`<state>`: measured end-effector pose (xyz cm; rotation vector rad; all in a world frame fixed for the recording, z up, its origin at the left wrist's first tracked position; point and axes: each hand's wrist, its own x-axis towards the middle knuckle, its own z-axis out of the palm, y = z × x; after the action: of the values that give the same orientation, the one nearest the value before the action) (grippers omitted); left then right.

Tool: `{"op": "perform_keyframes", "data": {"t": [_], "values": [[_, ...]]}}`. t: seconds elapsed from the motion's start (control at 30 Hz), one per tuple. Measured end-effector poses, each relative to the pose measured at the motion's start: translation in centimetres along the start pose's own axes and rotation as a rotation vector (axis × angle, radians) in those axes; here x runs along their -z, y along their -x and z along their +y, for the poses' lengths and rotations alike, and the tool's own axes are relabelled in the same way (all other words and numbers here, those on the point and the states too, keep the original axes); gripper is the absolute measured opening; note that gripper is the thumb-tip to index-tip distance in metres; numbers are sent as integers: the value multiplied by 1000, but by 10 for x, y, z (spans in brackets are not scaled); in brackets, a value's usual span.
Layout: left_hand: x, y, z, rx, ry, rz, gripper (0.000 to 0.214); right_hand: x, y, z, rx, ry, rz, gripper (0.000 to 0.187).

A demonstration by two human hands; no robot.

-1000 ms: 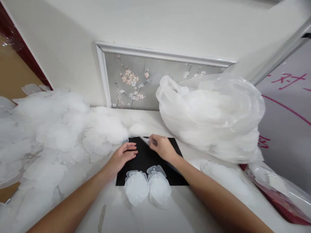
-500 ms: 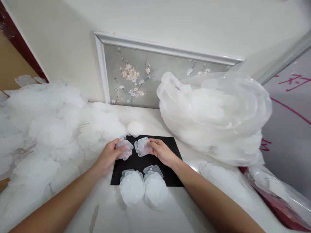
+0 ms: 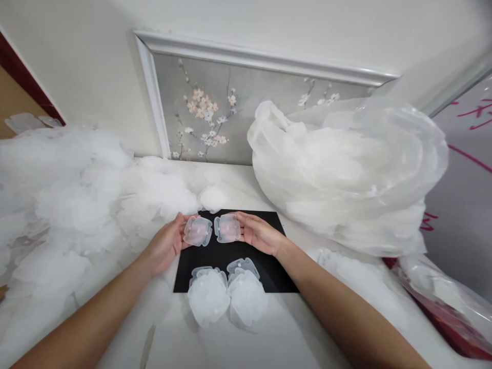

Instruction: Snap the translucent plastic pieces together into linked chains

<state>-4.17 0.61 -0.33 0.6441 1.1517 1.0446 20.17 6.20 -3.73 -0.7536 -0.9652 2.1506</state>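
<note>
Over the black mat [image 3: 226, 256], my left hand [image 3: 166, 248] supports a thin, translucent plastic piece [image 3: 198, 231] with rounded, notched edges; its fingers lie behind the piece. My right hand [image 3: 263, 234] holds a similar translucent plastic piece [image 3: 228, 228], fingers likewise showing through from behind. The two pieces face each other with a narrow gap between them. Closer to me, two stacks of such pieces sit side by side across the mat's near edge: a left stack [image 3: 208, 300] and a right stack [image 3: 248, 301].
A large heap of translucent pieces [image 3: 73, 205] covers the left side of the white table [image 3: 184, 338]. A bulging clear bag [image 3: 342, 179] of them stands at the back right. More loose pieces [image 3: 353, 279] lie beyond my right forearm. A framed floral panel [image 3: 207, 113] is behind.
Both hands have turned so the pieces lie flatter on the fingers and face up toward me. The view has shifted slightly. Both stacks remain in place.
</note>
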Motion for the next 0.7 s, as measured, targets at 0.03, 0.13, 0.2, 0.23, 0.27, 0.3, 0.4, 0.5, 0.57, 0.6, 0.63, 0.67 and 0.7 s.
{"op": "perform_keyframes", "data": {"t": [0.03,0.13,0.2,0.23,0.27,0.3,0.4,0.5,0.57,0.6,0.63,0.67,0.7], "values": [[0,0,0,6,8,11,43,1,0,0,4,4,-3,35],[-2,2,2,9,21,25,45,2,-1,1,20,23,-23,41],[-3,2,4,-4,35,19,45,0,-2,1,33,43,-29,42],[-3,2,4,-11,42,16,45,-1,-2,1,48,52,-25,42],[-3,1,4,-17,50,16,46,-2,-2,2,67,60,-17,40],[-2,1,4,-24,59,16,46,-4,-1,2,90,67,-9,39],[0,-1,1,-45,91,-8,44,-7,3,6,147,97,-3,36],[3,-2,-2,-75,112,-56,42,-7,9,9,177,138,-19,36],[4,-1,-4,-91,113,-81,42,-6,12,11,218,145,-18,36],[4,0,-5,-98,110,-88,43,-6,14,11,239,146,-15,36],[3,0,-6,-104,105,-94,44,-6,15,12,254,148,-11,36],[3,1,-6,-110,99,-100,45,-6,16,11,255,155,-10,38],[2,2,-7,-118,92,-106,46,-7,17,11,245,163,-10,41]]}}
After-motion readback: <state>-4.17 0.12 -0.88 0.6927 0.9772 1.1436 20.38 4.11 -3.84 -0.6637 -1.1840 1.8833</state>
